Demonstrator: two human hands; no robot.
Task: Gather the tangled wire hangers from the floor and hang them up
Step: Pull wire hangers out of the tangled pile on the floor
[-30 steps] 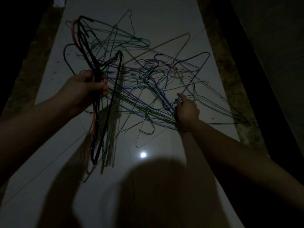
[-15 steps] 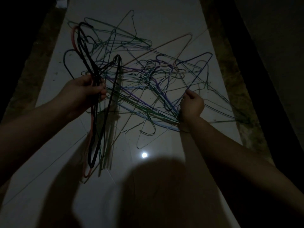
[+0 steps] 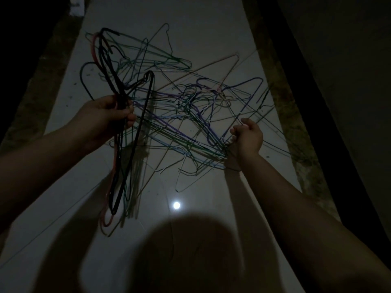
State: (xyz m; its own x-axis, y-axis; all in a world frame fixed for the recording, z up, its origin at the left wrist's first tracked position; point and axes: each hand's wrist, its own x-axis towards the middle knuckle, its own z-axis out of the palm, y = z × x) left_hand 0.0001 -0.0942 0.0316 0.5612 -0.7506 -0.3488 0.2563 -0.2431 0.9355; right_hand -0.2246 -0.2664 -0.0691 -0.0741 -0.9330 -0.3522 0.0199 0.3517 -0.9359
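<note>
A tangle of thin wire hangers [image 3: 190, 115] in green, purple, blue and tan lies spread over the pale tiled floor [image 3: 203, 218]. My left hand [image 3: 108, 117] grips a bunch of black and red hangers [image 3: 120, 166] held upright above the floor, their lower ends hanging down. My right hand [image 3: 247, 136] is curled round some wires at the right side of the tangle, where several hanger corners meet. The scene is dim, and which single hanger the right hand holds is unclear.
Dark rough strips [image 3: 289, 123] border the tiled floor on both sides. A black beam [image 3: 313, 102] runs along the right. My shadow [image 3: 182, 254] covers the near floor, beside a small bright reflection [image 3: 176, 205].
My right hand has risen and moved right along the tangle, pulling wires up with it. My left hand keeps its grip on the black and red bunch, hardly shifted.
</note>
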